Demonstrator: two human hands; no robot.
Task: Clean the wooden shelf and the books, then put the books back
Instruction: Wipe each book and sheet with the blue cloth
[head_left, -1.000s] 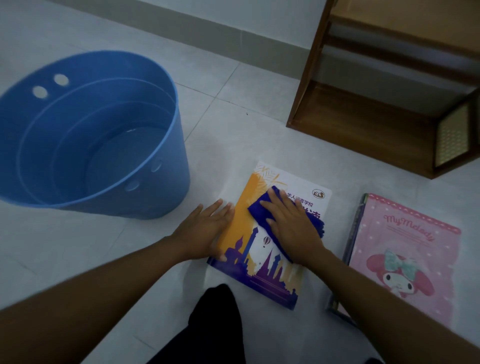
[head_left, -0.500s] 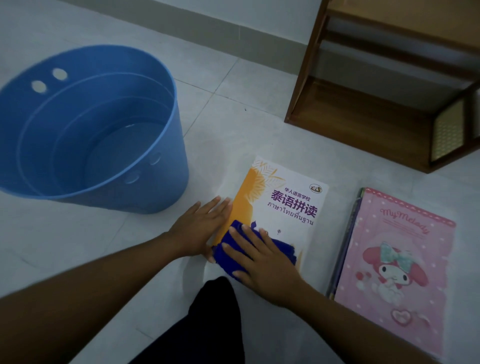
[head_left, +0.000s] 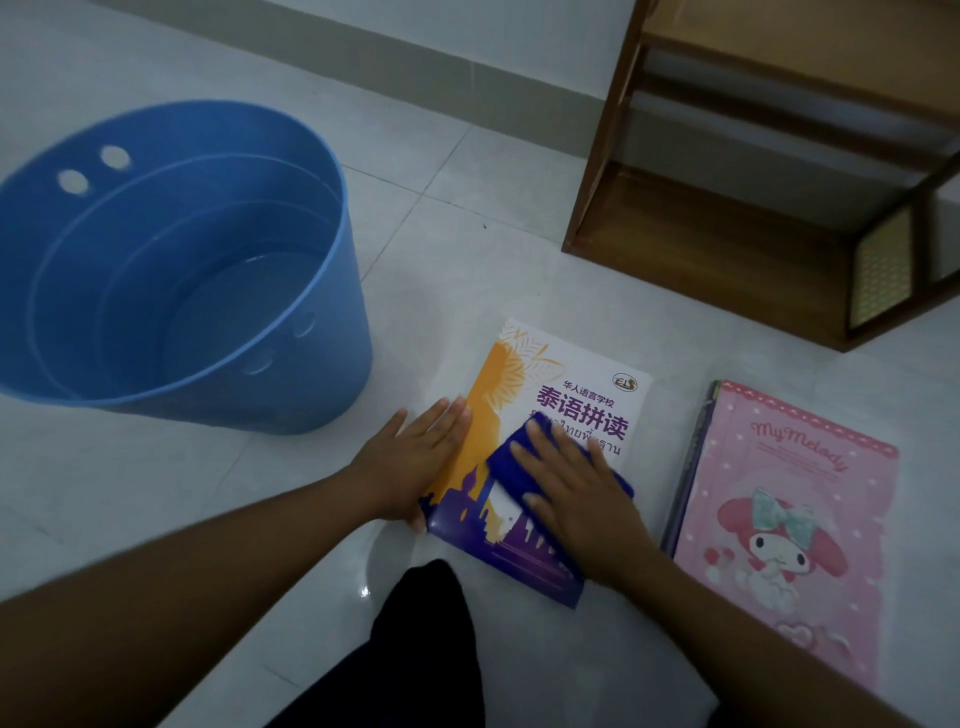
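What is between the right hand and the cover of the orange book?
A blue cloth lies there, flat under the right hand on the orange book, in the head view.

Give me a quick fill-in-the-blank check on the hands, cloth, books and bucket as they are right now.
1. The right hand presses a ____ cloth onto the orange book.
2. The left hand rests flat on that book's ____ edge.
3. The pink book lies to its ____, with no hand on it.
4. The bucket stands ____, open end up.

Missing words: blue; left; right; upright.
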